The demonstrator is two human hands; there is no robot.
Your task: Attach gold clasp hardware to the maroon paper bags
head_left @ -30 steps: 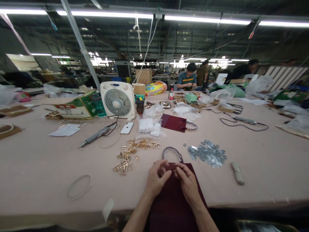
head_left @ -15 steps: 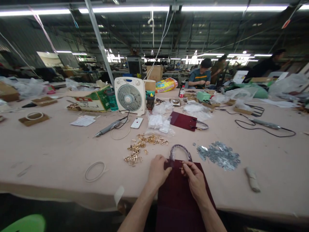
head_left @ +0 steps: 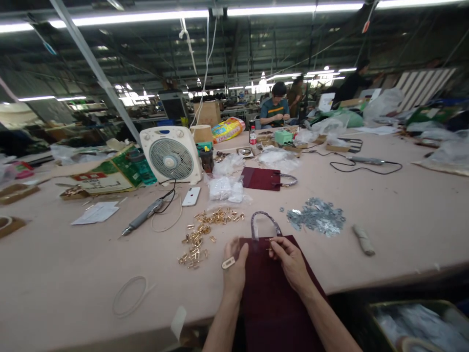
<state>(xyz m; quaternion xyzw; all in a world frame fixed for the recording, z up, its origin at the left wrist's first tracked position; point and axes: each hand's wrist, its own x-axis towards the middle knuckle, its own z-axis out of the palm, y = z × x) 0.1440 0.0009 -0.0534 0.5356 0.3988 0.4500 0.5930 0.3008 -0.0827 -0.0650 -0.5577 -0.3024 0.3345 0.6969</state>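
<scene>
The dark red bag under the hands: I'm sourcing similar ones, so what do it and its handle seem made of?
The bag looks like matte burgundy card or leatherette: flat, no weave showing. The handle seems a wrapped cord with slight sheen; its fibre is too small to tell.

The bag (head_left: 273, 288) is dark red and dull, with a smooth face and no shine, and its handle (head_left: 264, 224) looks wrapped in clear plastic. The gold bits (head_left: 196, 243) are shiny metal, the gray bits (head_left: 317, 217) are metal with a soft glint, and the phone (head_left: 191, 196) is glossy. The fan (head_left: 170, 159) is smooth white plastic, the soft bags (head_left: 225, 189) are thin clear plastic, and the table (head_left: 73, 259) has a pale, matt top.
</scene>
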